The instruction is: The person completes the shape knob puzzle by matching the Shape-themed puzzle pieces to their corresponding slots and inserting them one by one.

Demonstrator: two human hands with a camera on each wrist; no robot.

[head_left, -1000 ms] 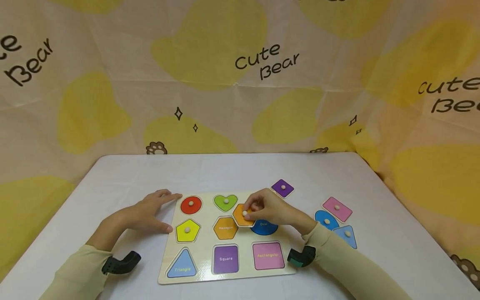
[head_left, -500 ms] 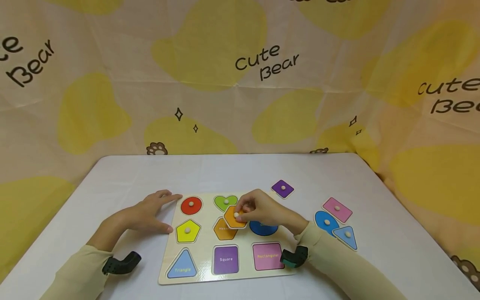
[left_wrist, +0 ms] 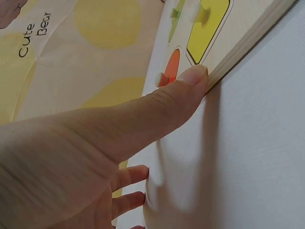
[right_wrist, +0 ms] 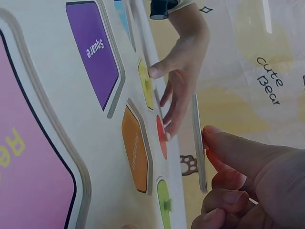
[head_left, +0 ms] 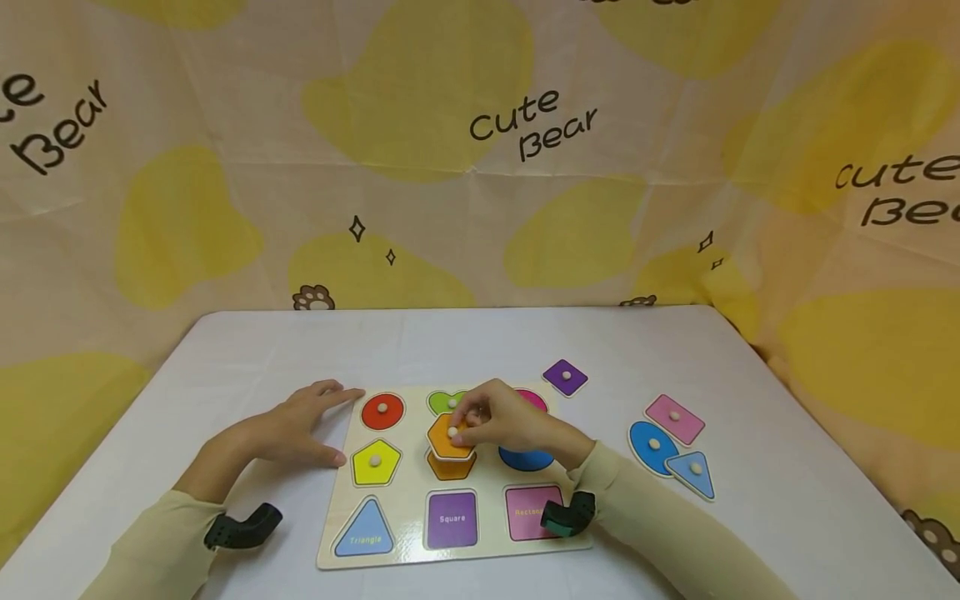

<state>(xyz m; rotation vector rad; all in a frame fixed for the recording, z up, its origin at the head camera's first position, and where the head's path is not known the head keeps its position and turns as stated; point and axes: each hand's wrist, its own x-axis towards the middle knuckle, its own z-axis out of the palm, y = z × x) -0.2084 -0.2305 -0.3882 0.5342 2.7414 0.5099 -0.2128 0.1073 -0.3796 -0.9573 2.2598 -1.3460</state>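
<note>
My right hand (head_left: 502, 419) pinches the knob of an orange hexagon puzzle piece (head_left: 442, 442) and holds it above the wooden shape board (head_left: 408, 546). In the right wrist view the hexagon piece (right_wrist: 200, 148) shows edge-on, raised off the board's orange hexagon recess (right_wrist: 135, 152). From the head view it overlaps the far part of that recess. My left hand (head_left: 296, 425) lies at the board's left edge with fingers spread. Its thumb (left_wrist: 193, 78) touches the edge beside the yellow pentagon piece (left_wrist: 209, 24). The red circle (head_left: 382, 411) and green heart (head_left: 441, 402) sit in their recesses.
Right of the board lie a pink rectangle (head_left: 675, 419), a blue oval (head_left: 649, 450) and a light blue triangle (head_left: 693, 477) overlapping the oval. A purple square (head_left: 566, 377) lies beyond the board's far right corner. A patterned cloth (head_left: 420, 125) hangs behind the table.
My right hand has carried the orange hexagon leftward, from beside its recess to over it. The pink shape at the board's far right has come into view. My left hand has stayed put.
</note>
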